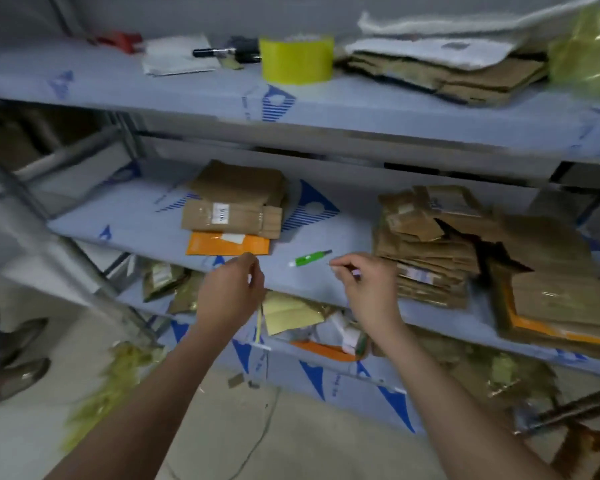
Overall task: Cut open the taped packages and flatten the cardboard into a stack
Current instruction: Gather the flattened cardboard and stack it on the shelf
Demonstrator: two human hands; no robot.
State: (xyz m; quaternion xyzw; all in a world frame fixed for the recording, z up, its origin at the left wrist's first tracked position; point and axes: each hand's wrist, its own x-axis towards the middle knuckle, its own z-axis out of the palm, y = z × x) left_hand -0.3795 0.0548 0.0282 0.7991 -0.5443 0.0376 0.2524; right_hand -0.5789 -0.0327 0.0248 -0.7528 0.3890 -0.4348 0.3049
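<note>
Head view: flattened cardboard stack (426, 251) on middle shelf (340, 233).

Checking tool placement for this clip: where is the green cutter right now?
In the head view the green cutter lies on the middle shelf near its front edge, between the two hands, right of the orange envelope and left of the cardboard stack.

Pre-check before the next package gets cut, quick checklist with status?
1. Cutter within reach on the middle shelf, between the hands: ok.
2. Left hand free: not ok, pinches a thin strip.
3. Right hand free: cannot tell, fingers curled, maybe pinching something small.
4. Taped package waiting, top of the left pile: ok.
5. Flattened stack at right to add to: ok.
6. Cutter blade out: cannot tell, blurred.
</note>
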